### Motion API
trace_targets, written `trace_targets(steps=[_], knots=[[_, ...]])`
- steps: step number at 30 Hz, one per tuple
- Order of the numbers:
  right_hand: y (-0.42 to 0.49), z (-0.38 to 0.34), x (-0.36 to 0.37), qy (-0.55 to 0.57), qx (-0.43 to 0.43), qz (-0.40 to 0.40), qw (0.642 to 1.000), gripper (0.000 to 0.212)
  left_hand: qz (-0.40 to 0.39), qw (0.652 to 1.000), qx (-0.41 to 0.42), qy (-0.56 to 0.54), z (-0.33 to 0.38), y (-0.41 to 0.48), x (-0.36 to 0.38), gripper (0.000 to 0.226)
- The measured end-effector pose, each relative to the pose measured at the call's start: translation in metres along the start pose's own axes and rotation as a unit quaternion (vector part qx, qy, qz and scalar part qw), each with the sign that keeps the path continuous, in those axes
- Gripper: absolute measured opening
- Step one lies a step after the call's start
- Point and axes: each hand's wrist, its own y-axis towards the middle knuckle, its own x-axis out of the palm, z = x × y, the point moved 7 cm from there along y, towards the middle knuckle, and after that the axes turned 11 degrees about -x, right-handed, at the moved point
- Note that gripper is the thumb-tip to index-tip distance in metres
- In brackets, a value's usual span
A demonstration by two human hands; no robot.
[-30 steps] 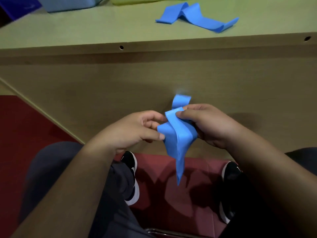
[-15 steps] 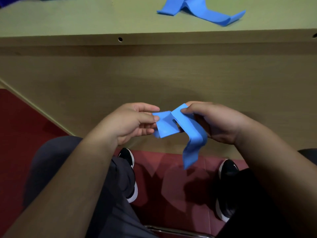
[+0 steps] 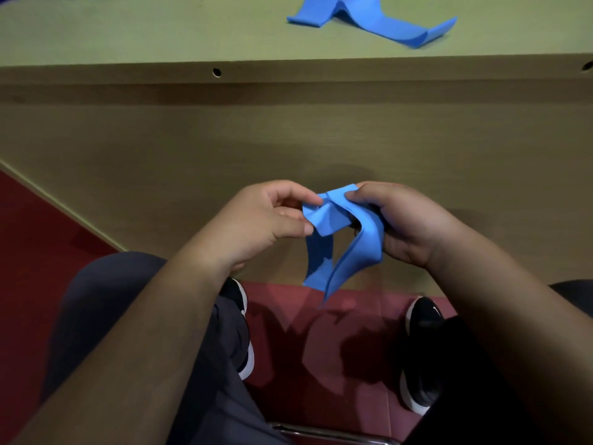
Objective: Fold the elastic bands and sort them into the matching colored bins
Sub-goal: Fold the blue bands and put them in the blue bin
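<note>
blue elastic band at centre frame, pinched by left hand and right hand; align edges before creasing.

A crumpled blue elastic band hangs half-folded below the table edge; another blue elastic band lies rumpled on the tabletop.

- We see the near band as plain bright blue, with no pattern
- The far band, on the right of the table top, is the same plain blue
- We read the table top as dull olive-tan, and its front panel as a browner tan with faint grain
- The floor is dark red
- The trousers are dark grey
- The shoes are black with white soles
</note>
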Motion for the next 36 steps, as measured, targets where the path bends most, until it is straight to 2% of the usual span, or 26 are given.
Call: trace_targets(steps=[4,9,14,18,21,25,28,30,36], knots=[[0.002,-0.001,-0.006,0.038,0.028,0.029,0.998,0.032,0.038,0.997,0.052,0.047,0.006,0.003,0.003,0.040],[0.001,-0.004,-0.010,0.070,0.043,0.042,0.996,0.013,0.089,0.991,0.059,0.074,0.005,0.005,-0.001,0.034],[0.000,-0.004,-0.010,0.059,0.041,0.034,0.997,0.013,0.069,0.996,0.046,0.033,0.003,0.006,0.000,0.023],[-0.002,-0.008,-0.007,0.083,0.027,0.015,0.996,0.023,0.061,0.998,0.010,0.003,-0.001,0.005,0.001,0.020],[-0.001,-0.011,-0.006,0.041,-0.002,0.008,0.999,0.024,0.064,0.998,-0.003,-0.004,0.000,0.004,0.000,0.016],[0.000,-0.018,-0.007,-0.032,-0.064,0.020,0.997,0.027,0.111,0.993,-0.023,-0.023,-0.006,0.008,-0.009,0.008],[-0.003,-0.022,-0.003,-0.055,-0.091,0.006,0.994,0.011,0.079,0.989,-0.061,-0.109,-0.016,0.014,-0.006,0.013],[-0.004,-0.022,-0.001,-0.085,-0.101,-0.003,0.991,0.010,0.064,0.983,-0.079,-0.154,-0.018,0.015,-0.003,0.013],[-0.006,-0.025,-0.001,-0.201,-0.151,-0.002,0.968,0.012,0.049,0.982,-0.082,-0.161,-0.017,0.016,0.000,0.011]])
